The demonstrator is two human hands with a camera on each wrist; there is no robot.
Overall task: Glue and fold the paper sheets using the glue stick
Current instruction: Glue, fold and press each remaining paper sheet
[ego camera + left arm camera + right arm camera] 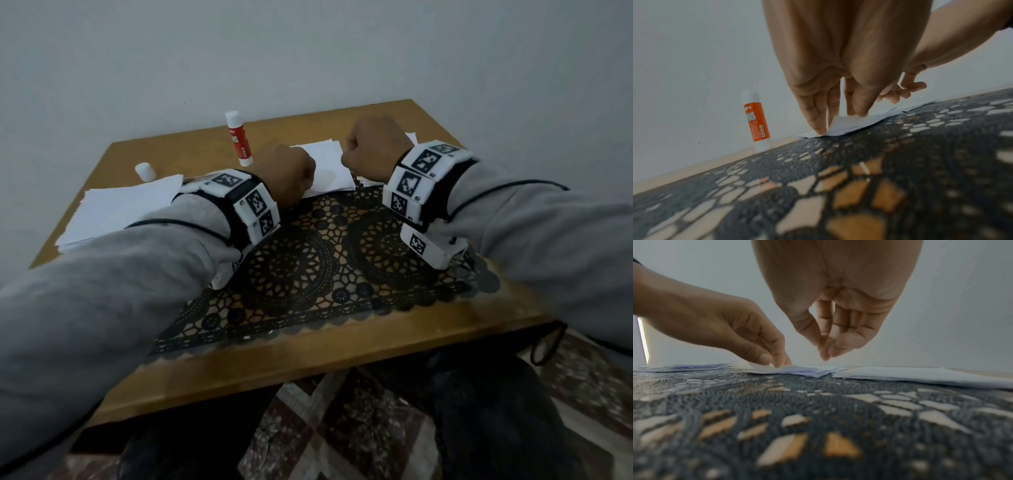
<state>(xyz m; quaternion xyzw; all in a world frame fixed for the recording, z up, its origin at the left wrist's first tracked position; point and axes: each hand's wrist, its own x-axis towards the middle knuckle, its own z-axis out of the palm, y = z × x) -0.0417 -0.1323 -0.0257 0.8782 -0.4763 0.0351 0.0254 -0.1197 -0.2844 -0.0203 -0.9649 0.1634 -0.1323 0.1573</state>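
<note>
An open red and white glue stick (pixel 238 138) (pixel 756 120) stands upright at the table's far side, its white cap (pixel 145 171) lying to its left. A white paper sheet (pixel 325 168) (pixel 851 122) (pixel 797 369) lies at the far edge of the black lace mat (pixel 308 260). My left hand (pixel 294 185) (pixel 836 121) (pixel 777 363) pinches the sheet's near left corner and lifts it slightly. My right hand (pixel 363 150) (pixel 825 353) hovers just above the sheet's right part, fingers curled with thumb against fingertips, holding nothing.
A stack of white sheets (pixel 120 205) lies at the table's left, partly under my left forearm. Another pile of paper (pixel 920 374) lies on the right behind my right hand. The wall (pixel 308 51) rises directly behind the wooden table (pixel 274 349).
</note>
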